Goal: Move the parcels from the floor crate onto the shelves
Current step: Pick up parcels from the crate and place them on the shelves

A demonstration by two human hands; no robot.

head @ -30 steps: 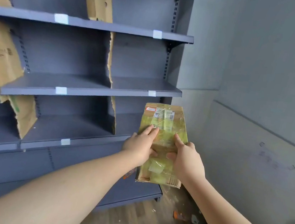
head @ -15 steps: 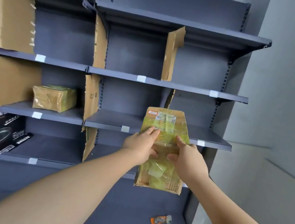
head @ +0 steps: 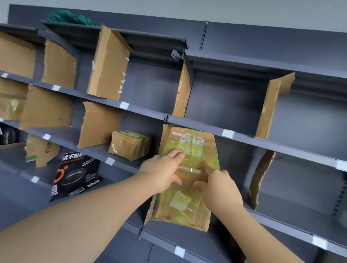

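Steadily: with left hand (head: pixel 160 173) and right hand (head: pixel 220 190) both gripping the taped parcel (head: pixel 183 206) at frame centre, level it, then slide flat onto the shelf (head: pixel 284 217) right of centre, avoiding the torn cardboard divider (head: pixel 260 181).

Both bare forearms reach forward and upward from the lower corners of the head view and converge toward the middle, wrists straight and backs of the hands facing the camera. The left hand (head: pixel 161 171) holds the left side of a parcel (head: pixel 182 209), two fingers laid straight up its near face and the thumb pointing inward across it. The right hand (head: pixel 220 187) holds the right side, forefinger stretched up the face and thumb pointing toward the left thumb, nearly tip to tip; its other fingers are hidden.
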